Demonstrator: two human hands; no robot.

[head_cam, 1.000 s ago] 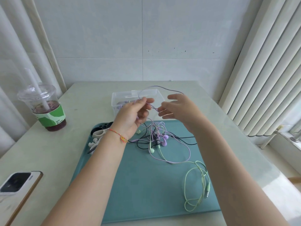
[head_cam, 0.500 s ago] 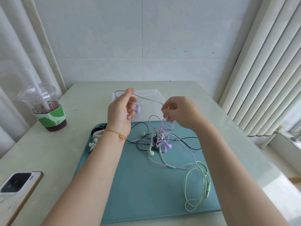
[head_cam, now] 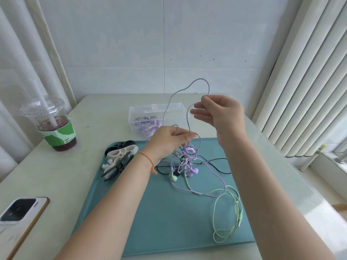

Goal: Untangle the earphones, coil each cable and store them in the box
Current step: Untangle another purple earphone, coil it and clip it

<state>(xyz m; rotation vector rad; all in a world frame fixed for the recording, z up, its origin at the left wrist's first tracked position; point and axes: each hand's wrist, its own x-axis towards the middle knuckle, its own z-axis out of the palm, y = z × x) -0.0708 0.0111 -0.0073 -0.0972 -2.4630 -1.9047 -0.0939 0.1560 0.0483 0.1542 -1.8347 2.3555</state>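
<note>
Both raised: left hand [head_cam: 170, 140], right hand [head_cam: 219, 114] pinch purple cable [head_cam: 187, 89].

Tangled earphones [head_cam: 185, 162] (purple, green and black cables knotted together) lie on the mat, one purple cable loop [head_cam: 197, 87] lifted above them. Green cable [head_cam: 228, 209] trails loosely rightward. Clear box [head_cam: 155, 117] behind holds one coiled purple set.

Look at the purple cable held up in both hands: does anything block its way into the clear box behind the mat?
Yes. The purple cable, pinched by the right hand and left hand, still runs into the knot of purple, green and black earphones on the teal mat. The clear plastic box is open-topped, with a coiled purple set inside.
</note>
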